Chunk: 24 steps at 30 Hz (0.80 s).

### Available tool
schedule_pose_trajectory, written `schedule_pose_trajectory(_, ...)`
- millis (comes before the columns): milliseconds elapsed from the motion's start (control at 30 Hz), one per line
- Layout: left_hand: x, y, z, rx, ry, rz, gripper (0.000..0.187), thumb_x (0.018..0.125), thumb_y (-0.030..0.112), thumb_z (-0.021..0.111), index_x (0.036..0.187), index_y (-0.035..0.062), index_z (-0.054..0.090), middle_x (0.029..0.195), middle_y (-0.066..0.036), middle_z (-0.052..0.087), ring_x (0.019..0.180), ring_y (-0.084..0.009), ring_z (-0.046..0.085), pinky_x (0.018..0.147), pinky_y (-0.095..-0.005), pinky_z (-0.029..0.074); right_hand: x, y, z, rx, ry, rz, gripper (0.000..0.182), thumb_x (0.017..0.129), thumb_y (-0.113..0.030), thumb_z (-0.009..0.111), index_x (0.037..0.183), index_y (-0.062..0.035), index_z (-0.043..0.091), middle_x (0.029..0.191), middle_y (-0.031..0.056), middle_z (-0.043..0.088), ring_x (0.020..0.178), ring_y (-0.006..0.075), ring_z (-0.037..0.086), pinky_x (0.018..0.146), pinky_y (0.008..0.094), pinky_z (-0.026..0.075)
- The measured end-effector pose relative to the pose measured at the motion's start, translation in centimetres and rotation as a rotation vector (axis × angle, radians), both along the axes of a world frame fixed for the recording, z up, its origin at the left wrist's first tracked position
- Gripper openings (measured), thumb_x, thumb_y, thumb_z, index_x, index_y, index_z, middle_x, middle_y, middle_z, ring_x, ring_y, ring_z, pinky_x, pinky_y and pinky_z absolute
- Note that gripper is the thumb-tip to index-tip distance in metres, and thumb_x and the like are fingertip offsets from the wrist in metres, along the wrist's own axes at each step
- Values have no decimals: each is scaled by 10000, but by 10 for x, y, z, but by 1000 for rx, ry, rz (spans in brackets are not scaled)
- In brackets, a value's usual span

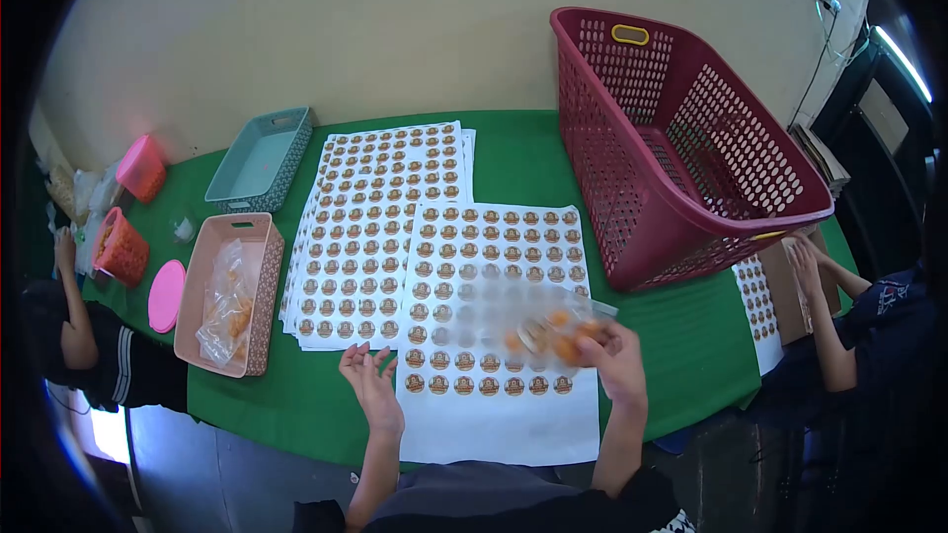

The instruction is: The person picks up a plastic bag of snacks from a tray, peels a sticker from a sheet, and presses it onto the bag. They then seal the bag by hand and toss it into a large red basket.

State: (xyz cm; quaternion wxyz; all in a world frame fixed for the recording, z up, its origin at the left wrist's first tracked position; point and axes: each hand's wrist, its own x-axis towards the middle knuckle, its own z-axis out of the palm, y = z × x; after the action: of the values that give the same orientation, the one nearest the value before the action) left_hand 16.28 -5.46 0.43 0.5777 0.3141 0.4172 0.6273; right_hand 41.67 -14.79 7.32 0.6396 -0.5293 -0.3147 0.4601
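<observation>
Green cloth covers the bench (523, 153), which stands against a plain pale wall (395, 20). Head view, clock directions taken from the picture centre: a maroon perforated crate (612, 178) stands at 2 o'clock. A teal basket (259, 160) is at 10 o'clock; towards 8 to 9 o'clock, a peach basket (261, 286) contains bagged orange pieces (229, 311). A pink lid (166, 296) lies just beyond its outer side. Overlapping sheets of round labels (365, 237) occupy the middle, with one label sheet (494, 429) nearest the wearer.

Work in hand, as judged: a clear bag of orange pieces (545, 338) is being handled over that nearest sheet. The bag is blurred, which suggests motion; whether it touches the paper cannot be determined.

Right hand (617, 360): grasping the bag at its right end, fingers closed on it. The bag extends from these fingers towards 10 o'clock. Left hand (373, 390): released, fingers apart and curved, near the sheet's left edge. The bag lies apart from it, towards 2 o'clock.

Other persons are present: one (148, 375) at 8 o'clock, another (874, 321) at 4 o'clock.
</observation>
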Motion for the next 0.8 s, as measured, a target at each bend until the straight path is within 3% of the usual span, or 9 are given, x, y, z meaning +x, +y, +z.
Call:
schedule_pose_trajectory(100, -3, 3, 1, 11, 34, -1, 350, 841, 209, 411, 1122, 68, 258, 1065, -81, 334, 925, -190, 405, 779, -334, 350, 20, -11, -19, 174, 48, 71, 369, 763, -120, 564, 1069, 41, 434, 956, 112, 540, 848, 168, 549, 717, 258, 475)
schedule_pose_trajectory(167, -7, 4, 2, 30, 20, 12, 359, 835, 199, 419, 1125, 66, 256, 1068, -83, 330, 922, -186, 405, 778, -332, 350, 28, -23, -3, 769, 634, 41, 383, 813, -201, 510, 1091, 35, 392, 1038, 142, 506, 905, 208, 543, 717, 294, 479)
schedule_pose_trajectory(200, -12, 5, 3, 48, 41, 49, 334, 828, 150, 411, 1114, 59, 263, 1063, -87, 324, 912, -185, 416, 762, -325, 366, 32, -27, 11, 782, 477, -160, 402, 828, -208, 481, 1131, 25, 356, 1089, 143, 475, 939, 204, 525, 740, 309, 480)
schedule_pose_trajectory(267, -23, 10, 4, 67, 64, 91, 315, 822, 102, 403, 1103, 53, 270, 1058, -92, 318, 901, -183, 426, 747, -318, 383, 55, -25, 38, 796, 299, -475, 422, 847, -214, 444, 1180, 9, 315, 1139, 138, 445, 978, 193, 501, 790, 332, 472)
schedule_pose_trajectory(333, -36, 18, 5, 69, 125, 162, 359, 819, 170, 421, 1124, 71, 260, 1070, -83, 323, 926, -184, 401, 779, -333, 348, 66, -10, 79, 768, 188, -741, 439, 845, -229, 448, 1194, -3, 306, 1147, 129, 439, 974, 189, 500, 809, 316, 470)
schedule_pose_trajectory(533, -78, 33, 16, 101, 120, 428, 351, 793, 105, 457, 1094, 59, 282, 1058, -79, 320, 908, -168, 415, 746, -312, 367, 75, -10, 98, 611, -124, -508, 486, 864, -323, 387, 1207, 8, 296, 1170, 160, 413, 988, 209, 482, 809, 298, 411)
schedule_pose_trajectory(633, -107, 38, 8, 145, 157, 545, 358, 771, 103, 498, 1070, 61, 305, 1037, -68, 330, 892, -150, 430, 737, -301, 377, 55, -12, 81, 536, -198, -629, 477, 862, -335, 375, 1218, -26, 301, 1000, 118, 482, 830, 175, 507, 744, 246, 407)
schedule_pose_trajectory(733, -137, 46, 12, 140, 356, 526, 275, 782, 138, 519, 992, 7, 400, 956, -70, 420, 862, -146, 439, 736, -263, 383, 57, -22, 43, 374, -204, -633, 420, 864, -333, 364, 1175, -50, 354, 864, 53, 469, 745, 128, 496, 689, 204, 422)
schedule_pose_trajectory(800, -169, 65, 3, 204, 670, 519, 228, 783, 134, 519, 961, 21, 432, 915, -42, 423, 819, -105, 427, 707, -232, 372, 46, -20, 33, 291, -146, -387, 319, 853, -274, 413, 1073, -42, 411, 802, 33, 494, 701, 117, 517, 626, 207, 439)
